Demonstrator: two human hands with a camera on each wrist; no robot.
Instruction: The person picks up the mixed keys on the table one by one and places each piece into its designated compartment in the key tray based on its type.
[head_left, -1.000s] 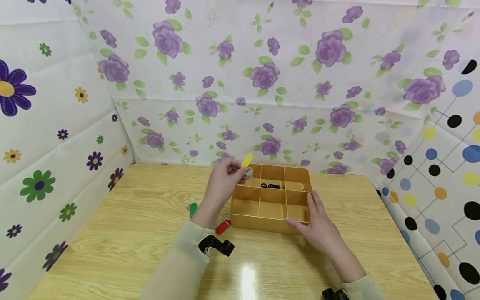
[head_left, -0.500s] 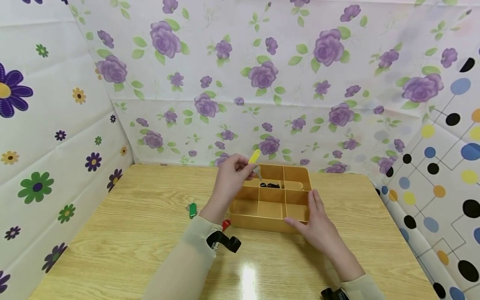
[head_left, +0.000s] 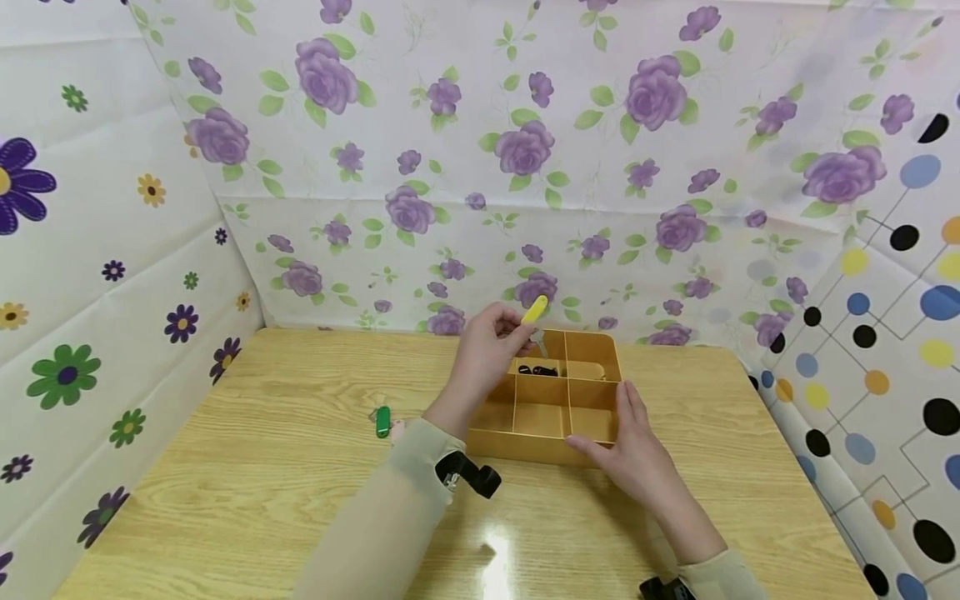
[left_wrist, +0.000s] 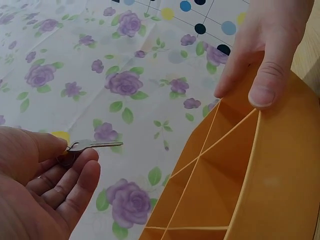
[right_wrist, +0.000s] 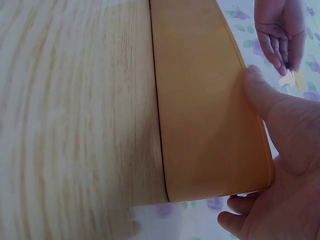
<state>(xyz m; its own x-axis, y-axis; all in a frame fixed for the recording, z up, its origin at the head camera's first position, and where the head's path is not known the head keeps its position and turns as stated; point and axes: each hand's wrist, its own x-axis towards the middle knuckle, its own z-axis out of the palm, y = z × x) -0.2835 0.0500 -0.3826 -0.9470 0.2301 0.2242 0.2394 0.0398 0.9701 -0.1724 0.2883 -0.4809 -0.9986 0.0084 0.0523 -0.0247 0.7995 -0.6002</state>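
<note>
Slim silvery key (left_wrist: 104, 144) with smooth yellow tag (head_left: 535, 309) is pinched by fingers of the left hand (head_left: 478, 352), near the rear of the box (head_left: 532, 448). Its front right corner is touched by spread fingers of the right hand (head_left: 639, 450). Farther inside, small black objects (head_left: 545, 372) cannot be clearly recognised. Creased flowered cloth (head_left: 457, 175) is hung behind.

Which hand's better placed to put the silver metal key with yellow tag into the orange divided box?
Probably the left hand: it pinches the key near the box, while the right hand holds its right end.
</note>
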